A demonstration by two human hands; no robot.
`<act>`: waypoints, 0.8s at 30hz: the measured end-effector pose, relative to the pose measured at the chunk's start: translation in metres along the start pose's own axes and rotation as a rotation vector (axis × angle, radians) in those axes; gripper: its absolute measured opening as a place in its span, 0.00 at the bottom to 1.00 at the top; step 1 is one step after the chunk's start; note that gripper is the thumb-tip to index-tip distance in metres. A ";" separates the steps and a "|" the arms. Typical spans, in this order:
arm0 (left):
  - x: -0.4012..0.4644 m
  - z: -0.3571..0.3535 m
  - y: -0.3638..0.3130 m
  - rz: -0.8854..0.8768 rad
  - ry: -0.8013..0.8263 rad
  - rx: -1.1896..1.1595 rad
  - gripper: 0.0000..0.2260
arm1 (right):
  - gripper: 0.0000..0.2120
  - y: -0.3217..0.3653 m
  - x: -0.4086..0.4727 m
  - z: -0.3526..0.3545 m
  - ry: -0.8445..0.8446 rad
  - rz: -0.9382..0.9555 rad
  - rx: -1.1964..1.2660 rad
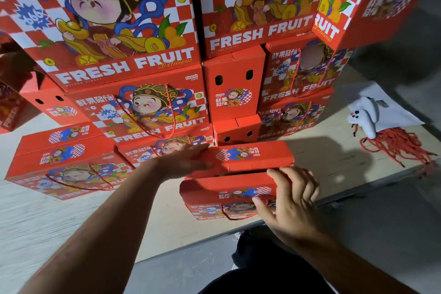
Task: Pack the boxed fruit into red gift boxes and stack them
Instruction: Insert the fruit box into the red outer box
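— What have you got in front of you?

— A red gift box [229,196] lying low at the near edge of a pale board [167,219] on the floor, its rope handle [238,216] hanging down the front face. Its top flap [250,157] is not fully down; I can see a dark gap under it.

— And my hands?

— My left hand [183,162] lies flat on the left end of that flap, fingers straight and released, pressing rather than gripping. My right hand [293,200] is at the box's right front corner, fingers [286,174] bent loosely over the top edge and thumb on the front face. I cannot tell for sure whether it is truly grasping the box or only resting there.

— What's around it?

— Just behind rises a stack of gift boxes [148,112], all red with a cartoon figure and "FRESH FRUIT" lettering, several tiers high. Another gift box [66,169] lies to the left on the same board. Off to the right, well apart, a bundle of red cords [396,145] lies with a white glove [365,114] on a sheet of white paper [393,112].
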State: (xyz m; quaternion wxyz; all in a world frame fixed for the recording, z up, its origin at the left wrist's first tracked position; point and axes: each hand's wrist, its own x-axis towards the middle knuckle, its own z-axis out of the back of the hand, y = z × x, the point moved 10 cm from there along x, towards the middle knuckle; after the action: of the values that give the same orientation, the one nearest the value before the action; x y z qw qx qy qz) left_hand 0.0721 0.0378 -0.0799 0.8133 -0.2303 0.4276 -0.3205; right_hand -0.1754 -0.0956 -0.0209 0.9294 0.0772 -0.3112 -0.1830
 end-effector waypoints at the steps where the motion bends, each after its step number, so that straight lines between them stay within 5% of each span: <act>1: 0.002 -0.003 0.004 0.036 0.022 0.044 0.39 | 0.34 0.000 -0.004 -0.001 0.009 0.005 0.007; 3: 0.003 -0.009 0.008 0.089 0.026 -0.012 0.39 | 0.37 -0.002 -0.007 -0.006 0.063 0.011 0.009; 7: 0.002 -0.016 0.012 0.059 -0.002 -0.609 0.20 | 0.43 -0.007 0.005 -0.029 0.267 -0.004 -0.026; 9: -0.005 -0.006 0.018 0.053 -0.094 -0.667 0.26 | 0.48 -0.008 0.009 -0.044 0.403 0.007 -0.075; 14: -0.032 0.010 -0.029 -0.225 -0.595 0.459 0.34 | 0.54 -0.008 0.012 -0.053 0.489 -0.014 -0.150; 18: -0.050 -0.047 -0.053 -0.424 -0.619 0.662 0.44 | 0.55 -0.006 0.015 -0.052 0.452 -0.014 -0.204; 24: -0.068 -0.057 -0.058 -0.384 -0.775 0.812 0.42 | 0.51 -0.005 0.025 -0.049 0.425 0.090 -0.270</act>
State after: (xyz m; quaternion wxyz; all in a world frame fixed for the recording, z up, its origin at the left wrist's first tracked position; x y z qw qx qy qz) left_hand -0.0234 0.0408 -0.0353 0.8605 -0.0742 -0.1067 -0.4926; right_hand -0.1280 -0.1085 -0.0475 0.9830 -0.0249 -0.0848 -0.1609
